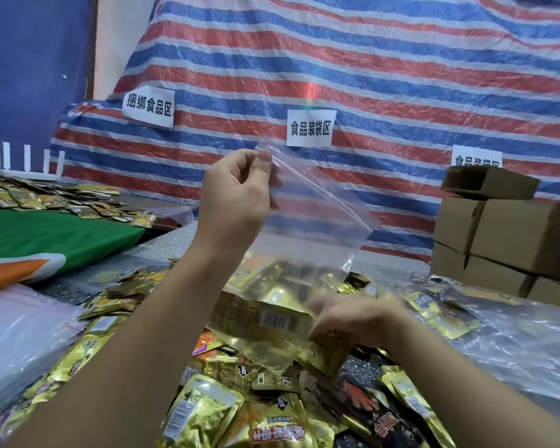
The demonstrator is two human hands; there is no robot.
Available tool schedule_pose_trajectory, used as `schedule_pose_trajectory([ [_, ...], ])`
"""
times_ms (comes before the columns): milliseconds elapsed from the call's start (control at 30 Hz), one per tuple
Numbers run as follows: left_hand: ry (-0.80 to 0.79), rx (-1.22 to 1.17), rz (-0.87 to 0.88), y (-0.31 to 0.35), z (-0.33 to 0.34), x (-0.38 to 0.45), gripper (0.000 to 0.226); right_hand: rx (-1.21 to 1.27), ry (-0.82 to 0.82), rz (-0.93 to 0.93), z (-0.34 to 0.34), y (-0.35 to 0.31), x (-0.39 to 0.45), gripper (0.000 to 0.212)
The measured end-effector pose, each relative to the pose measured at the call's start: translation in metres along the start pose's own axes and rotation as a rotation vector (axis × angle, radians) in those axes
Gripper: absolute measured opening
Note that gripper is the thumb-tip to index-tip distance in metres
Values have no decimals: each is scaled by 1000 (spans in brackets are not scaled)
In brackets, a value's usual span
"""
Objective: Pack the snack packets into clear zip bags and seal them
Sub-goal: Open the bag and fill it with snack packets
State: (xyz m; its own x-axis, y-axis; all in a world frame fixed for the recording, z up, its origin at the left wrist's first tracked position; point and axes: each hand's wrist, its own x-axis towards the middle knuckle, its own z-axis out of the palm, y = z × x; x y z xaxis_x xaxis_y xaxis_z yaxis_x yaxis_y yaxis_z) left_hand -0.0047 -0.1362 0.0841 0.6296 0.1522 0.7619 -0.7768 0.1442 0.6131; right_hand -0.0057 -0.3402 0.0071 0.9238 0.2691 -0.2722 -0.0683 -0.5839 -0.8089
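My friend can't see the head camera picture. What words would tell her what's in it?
A person's left hand pinches the top corner of a clear zip bag, holding it up, while the right hand grips gold snack packets at its bottom. More packets cover the table, with cardboard boxes at right.

Head view; forward-down, close over table (175,240)

Red-blue-white striped tarp (369,59), gold packets (204,412)
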Motion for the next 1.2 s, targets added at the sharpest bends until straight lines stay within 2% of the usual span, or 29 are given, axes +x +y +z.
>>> schedule_pose_trajectory([
  [133, -94, 34, -32, -4, 5, -2, 27, 285, 234, -180, -20, 21, -12, 42],
  [300, -209, 40, -57, -8, 11, -8, 25, 809, 556, -424, -37, 17, -29, 37],
  [367, -242, 50, -62, -8, 14, -10, 24, 944, 630, -506, -47, 11, -42, 47],
  [467, -271, 78, -66, -11, 18, -13, 23, 1041, 700, -620, -60, -3, -63, 42],
  [600, -302, 123, -52, -16, 20, -16, 23, 1151, 661, -763, -60, -24, -88, 39],
  [733, -311, 157, -47, -20, 23, -18, 23, 1170, 586, -776, -49, -35, -96, 32],
  [1067, -342, 118, -68, -18, 21, -19, 20, 925, 485, -785, -38, -35, -85, 56],
  [1200, -354, 112, -69, -17, 21, -20, 19, 876, 505, -761, -38, -34, -83, 53],
])
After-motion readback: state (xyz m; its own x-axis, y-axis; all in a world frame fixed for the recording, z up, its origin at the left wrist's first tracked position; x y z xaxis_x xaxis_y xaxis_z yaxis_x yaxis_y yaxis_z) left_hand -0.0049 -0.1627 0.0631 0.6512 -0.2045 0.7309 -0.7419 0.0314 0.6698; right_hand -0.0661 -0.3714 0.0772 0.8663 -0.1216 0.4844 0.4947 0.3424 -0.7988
